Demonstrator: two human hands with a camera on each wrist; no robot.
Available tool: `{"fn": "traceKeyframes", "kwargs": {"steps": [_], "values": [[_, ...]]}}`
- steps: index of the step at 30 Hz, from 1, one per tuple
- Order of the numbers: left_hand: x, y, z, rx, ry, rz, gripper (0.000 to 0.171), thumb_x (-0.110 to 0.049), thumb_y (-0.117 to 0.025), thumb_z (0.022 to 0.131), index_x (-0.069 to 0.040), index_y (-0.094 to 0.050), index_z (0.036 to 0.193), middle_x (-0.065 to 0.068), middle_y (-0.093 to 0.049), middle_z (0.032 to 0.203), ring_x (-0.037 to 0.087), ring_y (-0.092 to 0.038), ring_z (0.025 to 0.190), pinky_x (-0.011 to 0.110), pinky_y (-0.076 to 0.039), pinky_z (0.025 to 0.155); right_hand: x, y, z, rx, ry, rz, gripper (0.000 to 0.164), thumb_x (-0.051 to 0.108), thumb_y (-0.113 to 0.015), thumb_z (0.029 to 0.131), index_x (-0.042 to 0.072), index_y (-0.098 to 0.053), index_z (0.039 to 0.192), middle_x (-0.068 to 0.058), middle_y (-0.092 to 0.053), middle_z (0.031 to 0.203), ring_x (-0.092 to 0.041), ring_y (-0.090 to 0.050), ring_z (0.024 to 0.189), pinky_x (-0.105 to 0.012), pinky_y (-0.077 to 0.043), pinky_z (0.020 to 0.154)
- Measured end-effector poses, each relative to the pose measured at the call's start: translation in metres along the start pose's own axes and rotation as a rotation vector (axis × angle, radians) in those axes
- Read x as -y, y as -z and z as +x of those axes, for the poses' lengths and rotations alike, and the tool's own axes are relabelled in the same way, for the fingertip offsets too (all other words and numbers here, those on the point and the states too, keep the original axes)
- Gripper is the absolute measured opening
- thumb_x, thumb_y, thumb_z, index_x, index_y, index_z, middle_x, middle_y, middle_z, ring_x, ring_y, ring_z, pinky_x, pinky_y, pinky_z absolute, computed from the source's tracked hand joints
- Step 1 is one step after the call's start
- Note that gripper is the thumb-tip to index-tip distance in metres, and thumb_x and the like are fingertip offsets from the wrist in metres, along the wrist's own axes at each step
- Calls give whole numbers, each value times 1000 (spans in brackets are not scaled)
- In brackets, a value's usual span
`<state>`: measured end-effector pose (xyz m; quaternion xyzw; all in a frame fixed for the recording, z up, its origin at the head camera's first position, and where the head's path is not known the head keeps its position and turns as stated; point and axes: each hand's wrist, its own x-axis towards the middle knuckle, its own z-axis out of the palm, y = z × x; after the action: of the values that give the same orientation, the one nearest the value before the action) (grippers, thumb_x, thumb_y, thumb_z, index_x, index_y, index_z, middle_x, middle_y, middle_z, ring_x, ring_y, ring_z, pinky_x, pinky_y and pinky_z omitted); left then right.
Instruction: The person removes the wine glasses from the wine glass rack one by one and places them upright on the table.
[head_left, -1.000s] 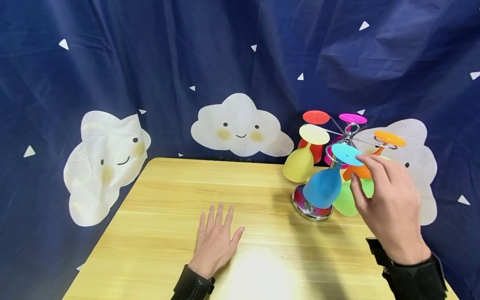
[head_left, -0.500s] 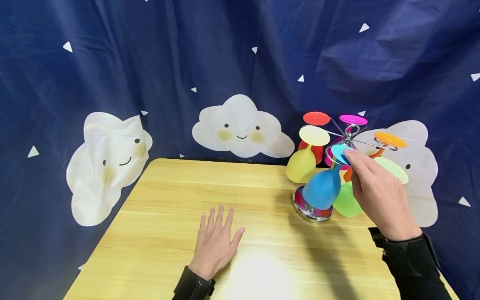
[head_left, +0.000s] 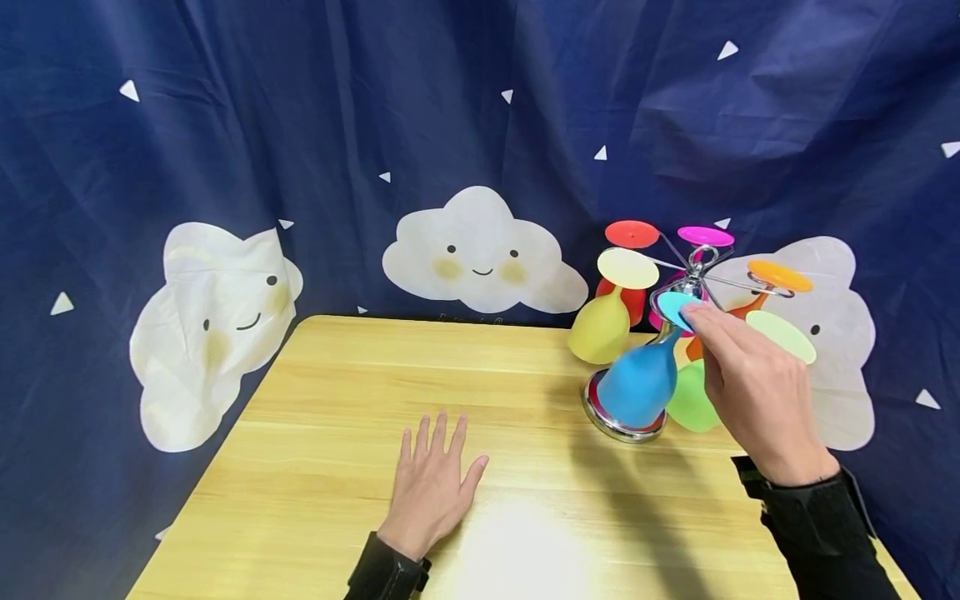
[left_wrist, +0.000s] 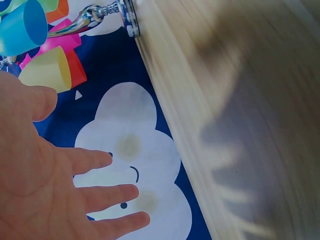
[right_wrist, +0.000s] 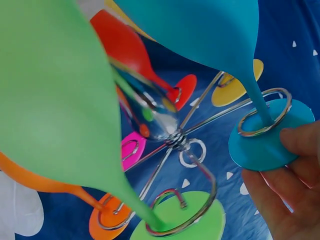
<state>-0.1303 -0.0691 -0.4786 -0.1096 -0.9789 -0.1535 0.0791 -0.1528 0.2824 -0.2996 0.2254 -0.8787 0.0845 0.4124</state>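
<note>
"Right, the right hand (head_left: 761,383) pinches the blue glass (head_left: 640,387) by its foot, stem inside the wire loop (right_wrist: 255,134)!"

"And the others?"

"Yellow (head_left: 600,332), red (head_left: 632,234), pink (head_left: 707,237), orange (head_left: 780,276) and green (head_left: 693,400) already hang on the rack (head_left: 697,271) around that hand."

"Nearly complete, I'd judge; only blue isn't let go yet."

"The left hand (head_left: 427,500)?"

"Spread wide, holding nothing, well left of the rack. Wooden table (head_left: 322,483) beneath both hands; beyond them, navy cloth (head_left: 300,100) with smiling clouds (head_left: 480,254)."
</note>
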Motion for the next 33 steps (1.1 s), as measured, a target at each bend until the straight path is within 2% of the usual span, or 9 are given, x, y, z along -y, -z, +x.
{"fn": "traceKeyframes", "kwargs": {"steps": [8, 15, 21, 26, 31, 33], "values": [[0, 1, 1, -2, 6, -3, 67, -55, -39, 105, -12, -39, 157, 25, -37, 158, 47, -27, 148, 66, -16, 121, 4, -7, 10, -64, 15, 42, 63, -21, -72, 78, 8, -67, 134, -16, -70, 125, -40, -68, 111, -58, -56, 83], [0, 2, 0, 17, 12, -8, 67, -56, -38, 106, -13, -38, 158, 24, -35, 159, 47, -26, 149, 66, -16, 121, -2, -12, 19, -81, 13, 60, 57, -21, -70, 81, 4, -67, 131, -19, -70, 124, -43, -70, 100, -57, -56, 72], [-1, 3, -1, 17, 9, -19, 68, -55, -37, 106, -12, -38, 158, 25, -35, 159, 47, -25, 149, 66, -14, 121, -11, -13, 25, -49, 11, 34, 54, -21, -68, 84, 2, -65, 133, -24, -70, 121, -45, -69, 90, -52, -56, 64], [-1, 2, -1, 8, -1, -19, 69, -58, -33, 106, -12, -39, 157, 25, -36, 159, 47, -26, 149, 65, -15, 121, -18, -11, 26, -47, -20, 9, 52, -19, -71, 82, 1, -67, 130, -24, -70, 119, -47, -69, 99, -55, -57, 65], [-2, 2, -2, 1, -9, -30, 68, -57, -34, 106, -12, -40, 157, 26, -36, 158, 48, -28, 148, 66, -16, 121, -23, -6, 23, -68, -52, -11, 49, -16, -71, 84, 4, -69, 129, -21, -71, 120, -45, -67, 108, -59, -57, 73], [-2, 2, -2, 2, -10, -31, 69, -58, -32, 106, -12, -39, 157, 26, -35, 159, 48, -27, 148, 66, -16, 121, -23, -2, 20, -73, -64, -14, 50, -15, -70, 86, 7, -69, 130, -19, -71, 121, -43, -67, 111, -59, -56, 82]]}}
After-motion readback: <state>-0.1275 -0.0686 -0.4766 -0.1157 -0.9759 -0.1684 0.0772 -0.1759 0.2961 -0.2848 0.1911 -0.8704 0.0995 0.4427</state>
